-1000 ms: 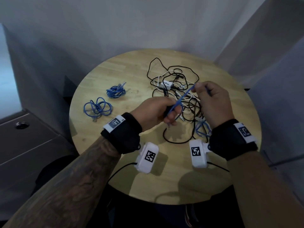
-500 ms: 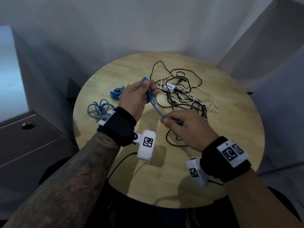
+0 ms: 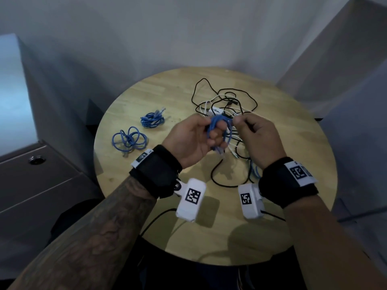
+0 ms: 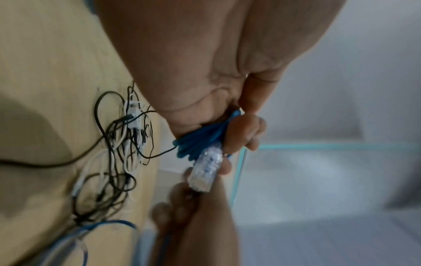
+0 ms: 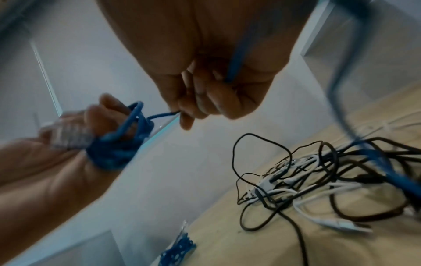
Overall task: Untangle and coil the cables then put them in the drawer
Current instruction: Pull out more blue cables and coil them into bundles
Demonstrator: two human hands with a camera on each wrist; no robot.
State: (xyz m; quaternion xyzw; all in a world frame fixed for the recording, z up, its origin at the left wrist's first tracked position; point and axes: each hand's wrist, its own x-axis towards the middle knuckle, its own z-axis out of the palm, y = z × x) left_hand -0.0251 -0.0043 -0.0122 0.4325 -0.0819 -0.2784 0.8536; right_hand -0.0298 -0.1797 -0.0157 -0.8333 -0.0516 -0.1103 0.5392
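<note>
Over the middle of the round light-wood table [image 3: 272,237] our left hand [image 3: 188,141] has its fingers curled through a thin blue network cable [image 3: 218,126] looped round them, clear plastic plug [image 4: 206,169] hanging below, while our right hand [image 3: 259,137] pinches the cable's free run between thumb and fingertip. Toward the far edge sits the tangled heap of black and white cords [image 3: 228,105], and near the left edge lie two blue cable bundles [image 3: 129,140] we've got coiled, well apart from the heap.
</note>
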